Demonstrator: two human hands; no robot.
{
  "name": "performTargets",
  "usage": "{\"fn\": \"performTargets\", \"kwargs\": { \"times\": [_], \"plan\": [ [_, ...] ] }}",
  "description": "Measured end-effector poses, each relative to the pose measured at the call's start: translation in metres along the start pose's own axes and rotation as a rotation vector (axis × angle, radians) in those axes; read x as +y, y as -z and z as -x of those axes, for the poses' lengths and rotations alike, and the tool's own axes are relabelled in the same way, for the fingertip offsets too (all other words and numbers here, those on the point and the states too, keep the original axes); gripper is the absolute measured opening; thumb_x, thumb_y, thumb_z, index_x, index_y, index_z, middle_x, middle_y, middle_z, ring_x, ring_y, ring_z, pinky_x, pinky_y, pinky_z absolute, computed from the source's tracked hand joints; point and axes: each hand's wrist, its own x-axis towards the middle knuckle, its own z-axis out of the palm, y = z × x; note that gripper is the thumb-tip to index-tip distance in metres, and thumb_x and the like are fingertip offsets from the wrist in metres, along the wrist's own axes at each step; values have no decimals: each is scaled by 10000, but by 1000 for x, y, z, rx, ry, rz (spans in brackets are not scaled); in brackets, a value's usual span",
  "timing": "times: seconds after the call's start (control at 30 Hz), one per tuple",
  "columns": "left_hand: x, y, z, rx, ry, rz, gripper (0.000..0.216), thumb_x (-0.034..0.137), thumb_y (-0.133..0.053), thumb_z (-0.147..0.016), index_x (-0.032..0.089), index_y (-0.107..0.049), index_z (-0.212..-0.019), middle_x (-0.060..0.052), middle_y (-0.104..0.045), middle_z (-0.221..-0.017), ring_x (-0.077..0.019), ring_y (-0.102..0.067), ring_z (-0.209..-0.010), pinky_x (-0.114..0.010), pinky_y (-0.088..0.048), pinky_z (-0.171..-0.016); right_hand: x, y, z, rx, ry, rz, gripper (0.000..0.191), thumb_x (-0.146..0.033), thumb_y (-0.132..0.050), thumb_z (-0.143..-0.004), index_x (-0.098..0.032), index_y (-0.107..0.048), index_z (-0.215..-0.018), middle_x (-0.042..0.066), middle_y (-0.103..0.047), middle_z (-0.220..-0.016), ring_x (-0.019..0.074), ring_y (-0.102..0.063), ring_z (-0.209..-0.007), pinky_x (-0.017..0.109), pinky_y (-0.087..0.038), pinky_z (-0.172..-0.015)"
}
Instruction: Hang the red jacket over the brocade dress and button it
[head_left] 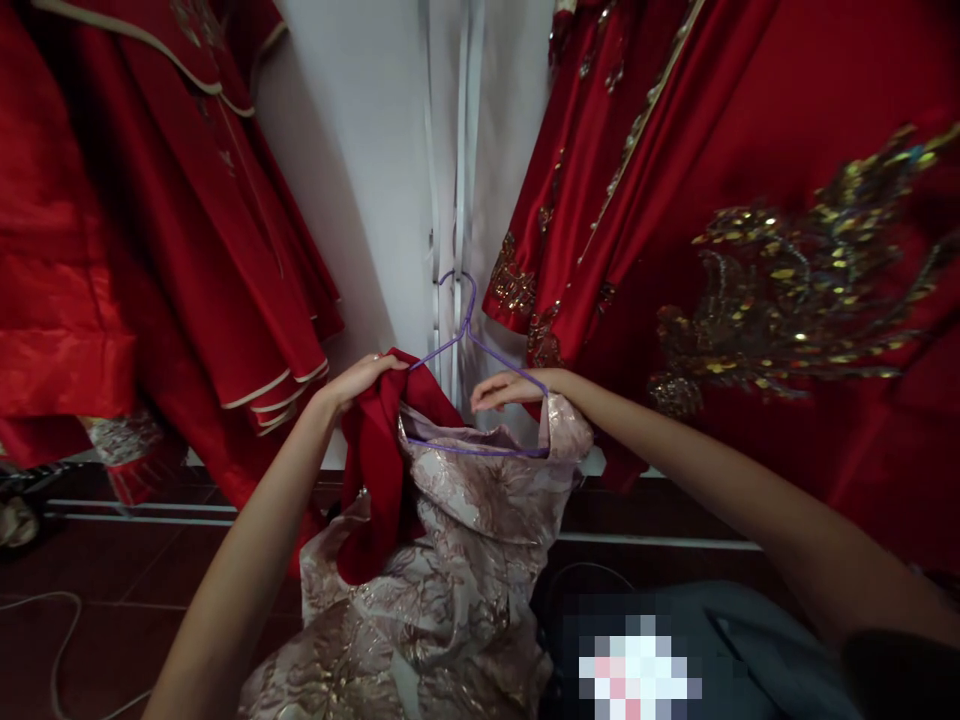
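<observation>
A purple wire hanger holds a pale pink and gold brocade dress, its hook up near the white metal poles. On the left side of the hanger lies a piece of red cloth, hanging down over the dress. My left hand is closed on the top of this cloth, by the hanger's left arm. Behind the hanger's right arm, my right hand reaches inward with fingers loosely bent and apart, holding nothing that shows. The dress shoulder sits close to my right wrist.
Red garments with pale trim hang at the left. At the right hang red garments with sequin embroidery. White poles stand against the wall. A pale cable lies on the dark tiled floor. Blue-grey fabric shows at the lower right.
</observation>
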Motion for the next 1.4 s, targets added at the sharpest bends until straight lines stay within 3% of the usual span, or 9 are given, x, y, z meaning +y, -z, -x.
{"fn": "performTargets", "kwargs": {
  "times": [0.13, 0.27, 0.43, 0.6, 0.77, 0.97, 1.17, 1.3, 1.4],
  "plan": [
    [-6, 4, -2, -5, 39, 57, 239, 393, -611, -673, 160, -649, -717, -42, -686, -663, -182, -609, -549, -292, -476, -535, 1, -12, -5, -118, 84, -119, 339, -367, -638, -739, -222, -650, -1044, 32, -591, -1182, 154, -530, -1079, 252, -438, -827],
    [-11, 8, -3, 16, 44, 86, 237, 394, -614, -671, 163, -642, -719, -35, -677, -638, -178, -607, -546, -289, -477, -539, 5, -21, -10, -134, 73, -178, 299, -353, -637, -727, -192, -641, -979, 45, -622, -1084, 152, -556, -1009, 265, -424, -841],
    [-10, 2, 3, -28, -28, -26, 291, 429, -570, -714, 149, -639, -752, -43, -659, -619, -160, -575, -519, -263, -451, -498, 15, -14, -15, 236, 158, 2, 289, -318, -693, -598, -196, -496, -769, -25, -561, -739, 128, -533, -687, 260, -431, -635],
    [-5, -15, 4, -49, -207, -192, 284, 420, -542, -745, 149, -626, -733, -18, -629, -629, -134, -544, -554, -235, -424, -531, 13, 9, -1, 715, 310, 314, 284, -224, -615, -580, -217, -378, -735, -61, -421, -665, 104, -399, -606, 229, -339, -573],
    [-13, -25, -5, 117, -349, -276, 252, 371, -501, -758, 161, -533, -622, 30, -516, -562, -105, -466, -546, -222, -375, -551, 9, 21, 15, 956, 251, 624, 194, -167, -533, -565, -210, -389, -689, -41, -439, -634, 112, -405, -586, 229, -311, -555],
    [-21, -22, -5, 120, -371, -334, 279, 392, -445, -788, 169, -495, -627, 38, -472, -552, -109, -438, -550, -226, -353, -562, 30, 47, 55, 1158, 104, 732, 254, -91, -494, -479, -208, -409, -687, -11, -481, -661, 136, -451, -601, 259, -341, -557],
    [-29, -13, -14, 184, -466, -487, 294, 389, -427, -817, 176, -457, -617, 32, -472, -580, -112, -443, -581, -227, -359, -591, 53, 60, 113, 1209, -124, 878, 263, -56, -533, -500, -226, -415, -661, 13, -459, -661, 158, -429, -623, 318, -353, -595],
    [-31, -11, -12, 220, -474, -609, 300, 400, -393, -845, 176, -490, -670, 15, -526, -629, -127, -478, -611, -234, -365, -603, 51, 41, 136, 1159, -248, 878, 374, -14, -648, -421, -233, -457, -656, 5, -463, -624, 158, -425, -561, 336, -355, -557],
    [-28, -15, -5, 251, -476, -700, 296, 398, -383, -860, 176, -523, -724, -4, -574, -697, -147, -518, -658, -250, -378, -645, 46, 19, 140, 1035, -217, 764, 264, -219, -720, -554, -237, -515, -720, 18, -553, -636, 169, -488, -533, 332, -373, -539]
  ]
}}
